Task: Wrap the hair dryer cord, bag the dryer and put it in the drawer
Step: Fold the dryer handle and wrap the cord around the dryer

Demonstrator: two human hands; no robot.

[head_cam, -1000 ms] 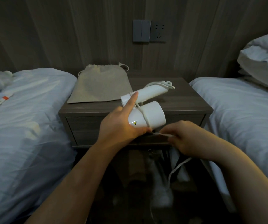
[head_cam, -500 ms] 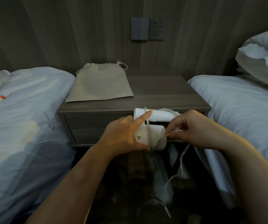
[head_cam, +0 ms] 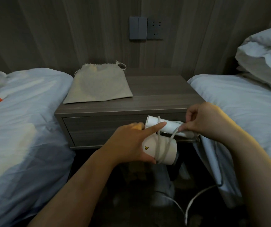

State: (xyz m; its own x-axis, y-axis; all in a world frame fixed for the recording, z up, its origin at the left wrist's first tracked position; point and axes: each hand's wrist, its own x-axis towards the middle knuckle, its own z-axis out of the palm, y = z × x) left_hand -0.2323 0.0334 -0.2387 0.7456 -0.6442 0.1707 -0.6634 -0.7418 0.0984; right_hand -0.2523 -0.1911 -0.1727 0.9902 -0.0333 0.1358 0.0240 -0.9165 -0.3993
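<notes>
White folding plastic hair dryer (head_cam: 151,150) sits before the grey wooden nightstand's (head_cam: 156,95) drawer (head_cam: 98,128), left hand (head_cam: 130,145) gripping its barrel, forefinger stretched along the handle, right hand (head_cam: 206,120) pinching its pale cord (head_cam: 158,141)

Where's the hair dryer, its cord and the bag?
hair dryer (head_cam: 172,151): head view, on the white barrel.
cord (head_cam: 158,145): head view, on a strand wrapped over the barrel.
bag (head_cam: 98,86): head view, on the middle of the cloth.
</notes>
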